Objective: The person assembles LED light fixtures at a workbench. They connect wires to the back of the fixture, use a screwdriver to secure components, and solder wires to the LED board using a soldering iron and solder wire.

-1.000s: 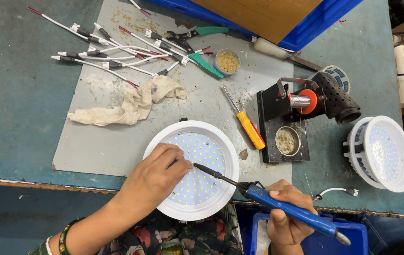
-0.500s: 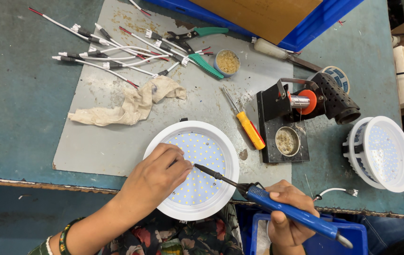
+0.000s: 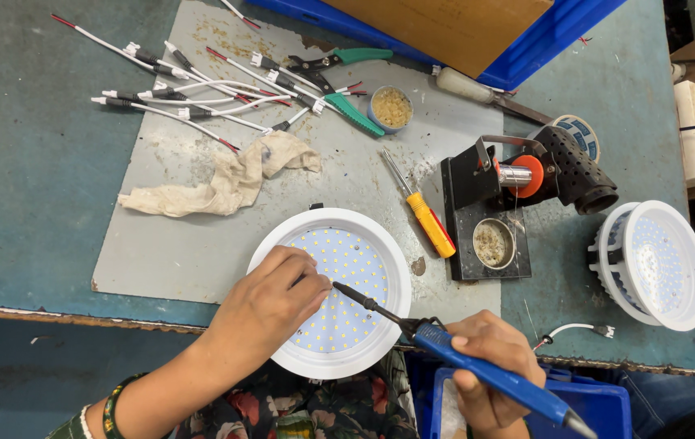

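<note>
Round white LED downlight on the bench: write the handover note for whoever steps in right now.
Left hand: rests on the round white LED downlight panel, fingers pressed at the spot being worked.
Right hand: grips the blue-handled soldering iron, tip at the board beside the left fingers.
Iron's black stand, yellow-handled screwdriver and second white downlight lie to the right.
Done: panel positioned. Left: whether the joint is finished cannot be seen.

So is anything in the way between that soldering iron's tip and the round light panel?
Nothing visible. The soldering iron in the right hand points its tip at the LED panel, right beside the left hand fingertips resting there. Actual contact cannot be told.
</note>
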